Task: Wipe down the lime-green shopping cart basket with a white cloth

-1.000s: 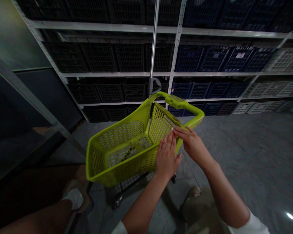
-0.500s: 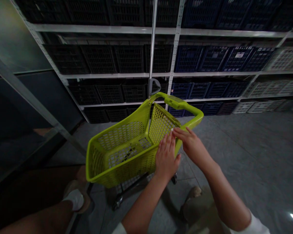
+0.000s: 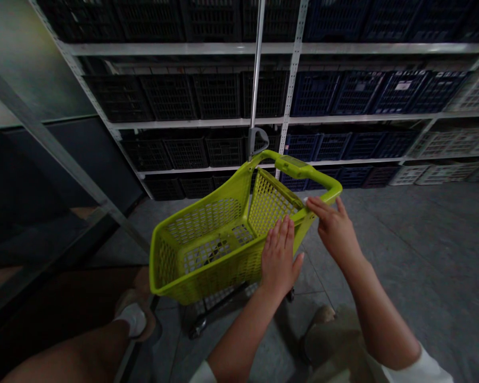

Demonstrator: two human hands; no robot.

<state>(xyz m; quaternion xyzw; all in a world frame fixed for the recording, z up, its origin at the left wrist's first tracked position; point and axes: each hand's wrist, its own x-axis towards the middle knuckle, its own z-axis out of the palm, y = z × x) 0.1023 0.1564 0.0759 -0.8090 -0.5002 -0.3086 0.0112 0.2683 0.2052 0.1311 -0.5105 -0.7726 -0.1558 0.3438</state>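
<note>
A lime-green plastic shopping cart (image 3: pixel 207 276) with perforated walls stands before me, its basket holding nothing I can see. My left hand (image 3: pixel 279 255) lies flat at the basket's side rim, fingers stretched out together and thumb apart, with nothing in it. Farther right, my right hand (image 3: pixel 335 223) rests on the side arm of the cart's handle (image 3: pixel 299 169), close to where it joins the basket. A small white piece (image 3: pixel 305 200) pokes out at its fingertips; its kind is too small to make out.
Behind the cart, a white metal rack (image 3: pixel 207 124) carries black crates (image 3: pixel 217 96), blue crates (image 3: pixel 315 93) and pale crates at the right. A metal pole (image 3: pixel 257 69) with a grey holder rises from the cart. A slanted metal bar (image 3: pixel 64 146) and someone's leg (image 3: pixel 83 346) are at the left.
My right hand has slid away from my left hand, up and right along the side arm, with the white piece. The left hand stays by the rim. The view has shifted slightly.
</note>
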